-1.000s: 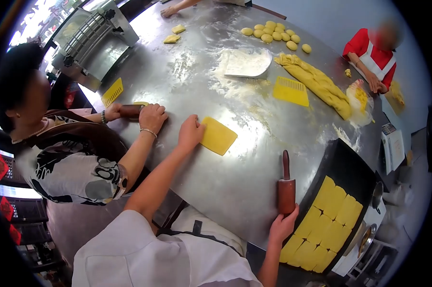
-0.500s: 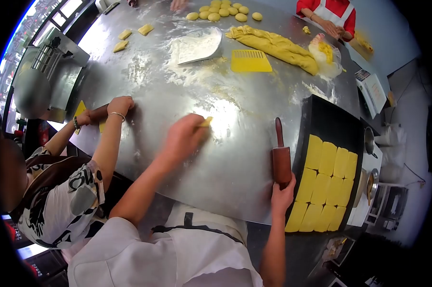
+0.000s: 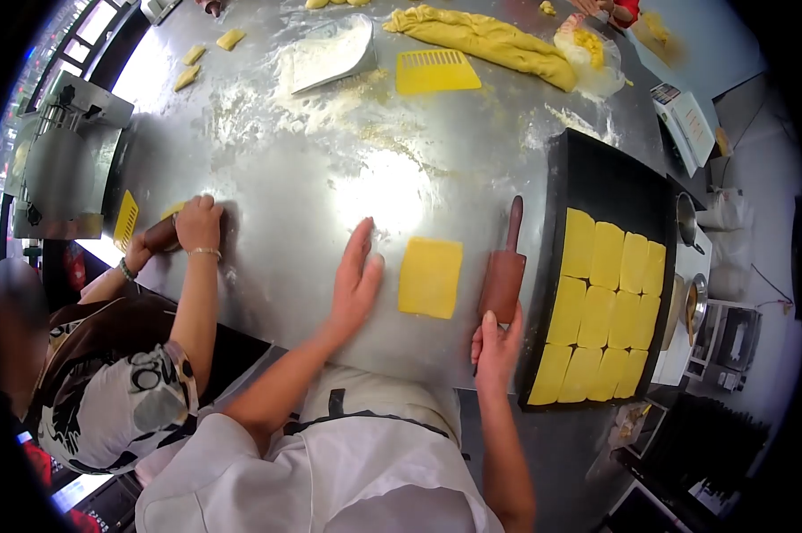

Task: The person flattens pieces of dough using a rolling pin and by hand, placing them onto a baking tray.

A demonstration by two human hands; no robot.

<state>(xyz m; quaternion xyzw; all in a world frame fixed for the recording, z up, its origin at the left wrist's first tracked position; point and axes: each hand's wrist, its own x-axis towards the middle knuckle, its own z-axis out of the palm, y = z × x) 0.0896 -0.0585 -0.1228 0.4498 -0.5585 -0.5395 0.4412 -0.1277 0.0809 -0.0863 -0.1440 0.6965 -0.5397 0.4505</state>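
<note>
A flat rectangular sheet of yellow dough (image 3: 430,277) lies on the metal table (image 3: 267,284) in front of me. Just left of it is my left hand (image 3: 358,282), empty, with its fingers stretched out and apart from the dough. My right hand (image 3: 496,348) grips the near handle of a brown rolling pin (image 3: 503,284), which points away from me, right of the dough. Farther right, a black tray (image 3: 607,164) holds several yellow dough pieces (image 3: 592,320) in rows, with its far end bare.
At the left, a co-worker's hands (image 3: 198,224) hold another rolling pin (image 3: 163,233), beside a metal machine (image 3: 67,169). Beyond are a yellow scraper (image 3: 436,71), a floury scoop (image 3: 334,55), a long dough roll (image 3: 490,44) and a plastic bag (image 3: 587,53).
The dough sheet, earlier in my left hand, now lies nearer the rolling pin, and that hand has opened. The view has shifted, and the pin in my right hand tilts slightly.
</note>
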